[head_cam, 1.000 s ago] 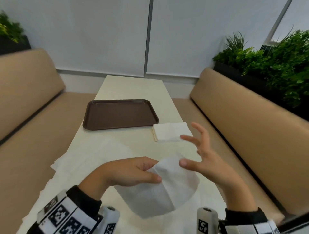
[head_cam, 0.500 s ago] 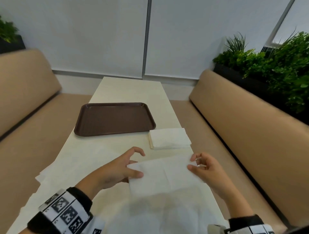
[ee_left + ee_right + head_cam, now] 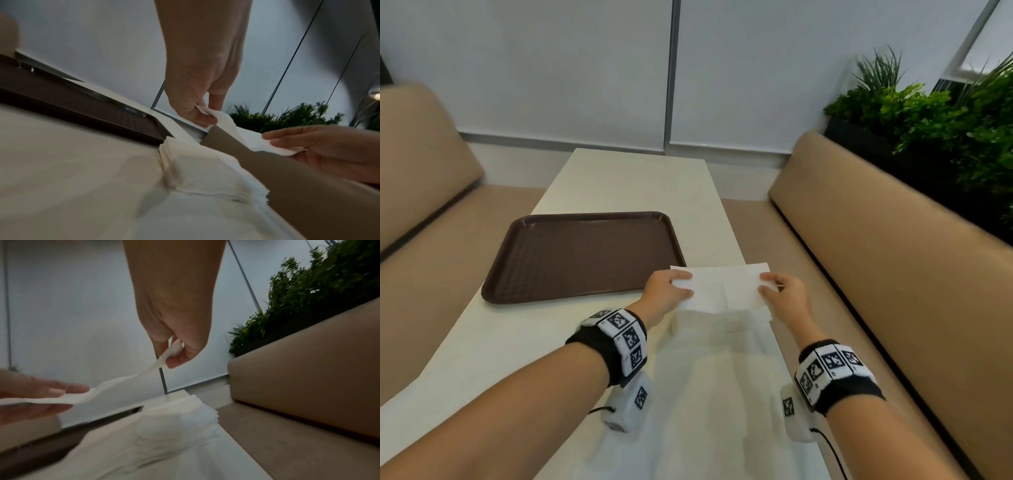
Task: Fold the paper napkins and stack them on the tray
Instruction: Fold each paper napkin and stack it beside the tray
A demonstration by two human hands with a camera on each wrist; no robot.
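A folded white napkin [image 3: 726,287] hangs stretched between my two hands, just right of the brown tray [image 3: 582,253], which holds nothing. My left hand [image 3: 685,284] pinches its left end between thumb and fingers. My right hand [image 3: 765,285] pinches the right end. The napkin sags above a stack of folded napkins [image 3: 195,162] lying on the table beside the tray's near right corner. In the left wrist view the left hand [image 3: 205,116] grips the napkin [image 3: 246,139]. The right wrist view has the right hand [image 3: 174,355] pinching it [image 3: 123,382].
Several unfolded napkins [image 3: 722,394] lie spread over the cream table [image 3: 633,181] under my forearms. Tan bench seats [image 3: 893,257] run along both sides. Green plants [image 3: 928,113] stand behind the right bench. A white wall closes the far end.
Both hands carried the napkin forward, from near my body to above the stack beside the tray. It went from a loose bulging sheet to a flat folded strip.
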